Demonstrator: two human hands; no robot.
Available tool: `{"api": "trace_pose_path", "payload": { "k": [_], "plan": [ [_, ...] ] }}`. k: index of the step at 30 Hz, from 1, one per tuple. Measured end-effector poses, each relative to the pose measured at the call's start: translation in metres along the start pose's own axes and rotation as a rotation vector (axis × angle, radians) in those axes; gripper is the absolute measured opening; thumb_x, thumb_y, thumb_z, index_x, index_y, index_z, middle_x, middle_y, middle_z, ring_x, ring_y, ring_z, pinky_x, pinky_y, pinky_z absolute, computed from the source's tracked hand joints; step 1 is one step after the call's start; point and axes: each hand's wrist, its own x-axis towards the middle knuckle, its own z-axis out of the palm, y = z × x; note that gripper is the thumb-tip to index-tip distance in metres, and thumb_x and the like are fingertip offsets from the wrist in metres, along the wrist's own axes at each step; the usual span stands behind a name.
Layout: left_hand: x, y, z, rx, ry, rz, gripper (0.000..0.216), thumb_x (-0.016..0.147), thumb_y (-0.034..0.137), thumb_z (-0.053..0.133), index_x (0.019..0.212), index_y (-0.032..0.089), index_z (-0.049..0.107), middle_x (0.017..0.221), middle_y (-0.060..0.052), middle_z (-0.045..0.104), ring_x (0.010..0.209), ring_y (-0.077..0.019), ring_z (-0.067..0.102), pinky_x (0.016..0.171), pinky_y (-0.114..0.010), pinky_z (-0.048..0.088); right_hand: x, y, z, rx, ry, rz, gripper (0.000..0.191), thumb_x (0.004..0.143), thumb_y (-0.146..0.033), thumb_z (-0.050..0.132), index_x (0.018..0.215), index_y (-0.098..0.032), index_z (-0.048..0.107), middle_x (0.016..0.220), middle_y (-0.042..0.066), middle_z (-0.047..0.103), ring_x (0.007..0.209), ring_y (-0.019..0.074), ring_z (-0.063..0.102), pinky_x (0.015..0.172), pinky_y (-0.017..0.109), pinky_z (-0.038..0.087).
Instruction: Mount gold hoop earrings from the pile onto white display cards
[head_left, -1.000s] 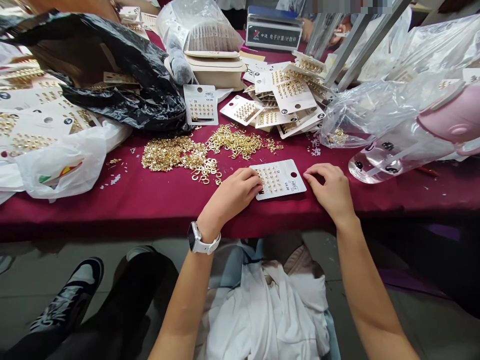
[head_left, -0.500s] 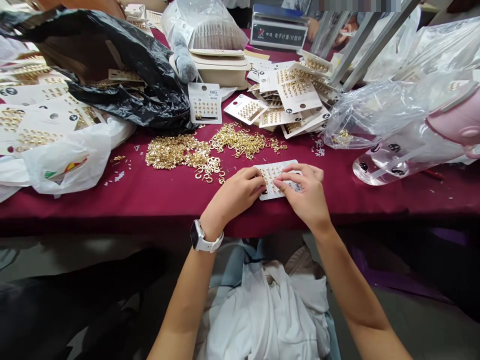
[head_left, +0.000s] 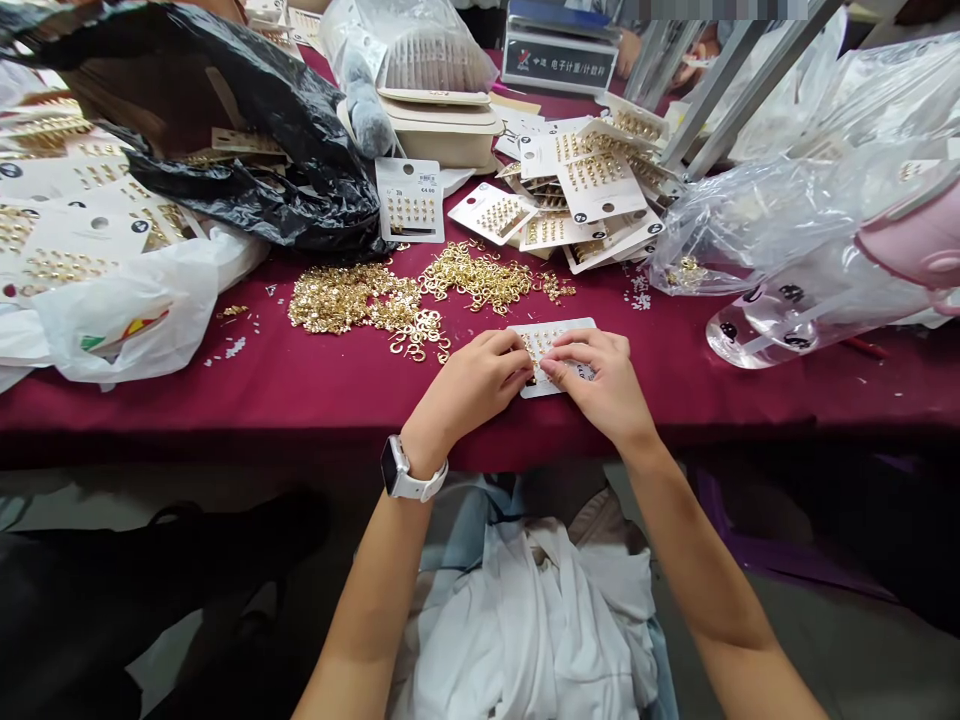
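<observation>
A white earring card (head_left: 553, 329) set with rows of small gold earrings lies slightly tilted on the dark red tablecloth near the front edge. My left hand (head_left: 487, 375) is closed at the card's left side, its fingertips curled over the edge. Above the middle of the card, my right hand (head_left: 596, 375) has thumb and fingers drawn together in a pinch; whatever is between them is too small to make out. Beyond my left hand are a heap of small gold pieces (head_left: 337, 298) and a heap of gold hooked pieces (head_left: 480, 278).
Filled earring cards (head_left: 600, 185) are piled behind my right hand. One card (head_left: 410, 200) leans upright against a cream box (head_left: 442, 135). A black plastic bag (head_left: 300, 130) and white bag (head_left: 135, 310) stand left; a clear cup with pink lid (head_left: 780, 315) lies right.
My right hand has shifted a little left across the card, its fingers closer to my left hand. The left hand keeps its place at the card's edge.
</observation>
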Motion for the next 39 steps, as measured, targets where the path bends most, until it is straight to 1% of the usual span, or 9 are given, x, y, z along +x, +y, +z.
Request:
{"api": "trace_pose_path", "payload": {
  "k": [7, 14, 18, 21, 25, 29, 33, 36, 39],
  "plan": [
    [0.000, 0.000, -0.001, 0.013, 0.002, -0.001, 0.018, 0.092, 0.022, 0.050, 0.085, 0.015, 0.064, 0.093, -0.006, 0.062, 0.091, -0.0192, 0.058, 0.081, -0.032, 0.050, 0.007, -0.001, -0.006, -0.034, -0.088, 0.013, 0.002, 0.074, -0.023, 0.073, 0.074, -0.025, 0.074, 0.096, 0.004, 0.069, 0.102, 0.0265, 0.052, 0.095, 0.045, 0.043],
    [0.000, 0.003, -0.003, 0.048, -0.037, -0.035, 0.015, 0.090, 0.021, 0.052, 0.086, 0.015, 0.065, 0.095, -0.005, 0.062, 0.088, -0.0192, 0.058, 0.078, -0.031, 0.051, 0.017, -0.010, -0.024, -0.150, -0.262, -0.169, 0.007, 0.081, -0.021, 0.065, 0.078, -0.022, 0.071, 0.100, 0.005, 0.066, 0.099, 0.0247, 0.052, 0.092, 0.042, 0.043],
    [0.000, 0.003, -0.004, 0.052, -0.042, -0.035, 0.014, 0.090, 0.020, 0.053, 0.085, 0.014, 0.065, 0.096, -0.005, 0.062, 0.088, -0.0194, 0.058, 0.078, -0.032, 0.051, 0.025, -0.018, -0.030, -0.271, -0.385, -0.238, 0.008, 0.084, -0.021, 0.061, 0.080, -0.021, 0.069, 0.100, 0.006, 0.066, 0.104, 0.0278, 0.049, 0.093, 0.048, 0.037],
    [0.000, 0.003, -0.004, 0.037, -0.047, -0.028, 0.014, 0.090, 0.020, 0.053, 0.086, 0.014, 0.065, 0.096, -0.006, 0.062, 0.089, -0.0195, 0.058, 0.079, -0.032, 0.051, 0.033, -0.019, -0.034, -0.350, -0.456, -0.353, 0.008, 0.085, -0.021, 0.059, 0.083, -0.020, 0.067, 0.096, 0.006, 0.067, 0.106, 0.0286, 0.048, 0.095, 0.050, 0.032],
    [0.000, 0.001, -0.004, 0.026, -0.046, -0.017, 0.015, 0.090, 0.020, 0.052, 0.088, 0.015, 0.065, 0.098, -0.006, 0.062, 0.088, -0.0192, 0.058, 0.080, -0.032, 0.051, 0.045, -0.013, -0.038, -0.346, -0.556, -0.577, 0.010, 0.087, -0.021, 0.056, 0.085, -0.018, 0.065, 0.090, 0.006, 0.067, 0.100, 0.0240, 0.051, 0.092, 0.040, 0.036],
    [0.000, 0.001, -0.004, 0.032, -0.049, -0.006, 0.016, 0.091, 0.020, 0.050, 0.089, 0.015, 0.065, 0.098, -0.007, 0.062, 0.086, -0.0184, 0.058, 0.078, -0.031, 0.051, 0.054, -0.009, -0.037, -0.388, -0.566, -0.771, 0.018, 0.090, -0.021, 0.050, 0.082, -0.016, 0.065, 0.086, 0.007, 0.067, 0.094, 0.0222, 0.053, 0.087, 0.035, 0.037],
    [0.000, 0.002, -0.003, 0.048, -0.037, 0.002, 0.018, 0.092, 0.021, 0.049, 0.090, 0.015, 0.066, 0.098, -0.006, 0.063, 0.084, -0.0178, 0.058, 0.074, -0.030, 0.050, 0.057, -0.012, -0.036, -0.487, -0.543, -0.907, 0.022, 0.093, -0.021, 0.046, 0.088, -0.014, 0.066, 0.088, 0.007, 0.070, 0.093, 0.0235, 0.053, 0.085, 0.035, 0.037],
    [0.000, 0.002, -0.004, 0.054, -0.032, 0.006, 0.019, 0.093, 0.021, 0.048, 0.090, 0.015, 0.066, 0.098, -0.006, 0.063, 0.083, -0.0174, 0.059, 0.073, -0.029, 0.049, 0.057, -0.013, -0.036, -0.527, -0.543, -0.964, 0.021, 0.092, -0.020, 0.046, 0.091, -0.014, 0.066, 0.092, 0.007, 0.071, 0.093, 0.0239, 0.053, 0.085, 0.036, 0.037],
    [0.000, 0.003, -0.005, 0.057, -0.040, 0.011, 0.019, 0.093, 0.021, 0.047, 0.092, 0.015, 0.066, 0.099, -0.006, 0.063, 0.085, -0.0175, 0.059, 0.074, -0.029, 0.049, 0.056, -0.014, -0.036, -0.531, -0.542, -0.973, 0.022, 0.092, -0.019, 0.046, 0.088, -0.014, 0.067, 0.090, 0.006, 0.072, 0.092, 0.0233, 0.054, 0.085, 0.035, 0.037]
  ]
}}
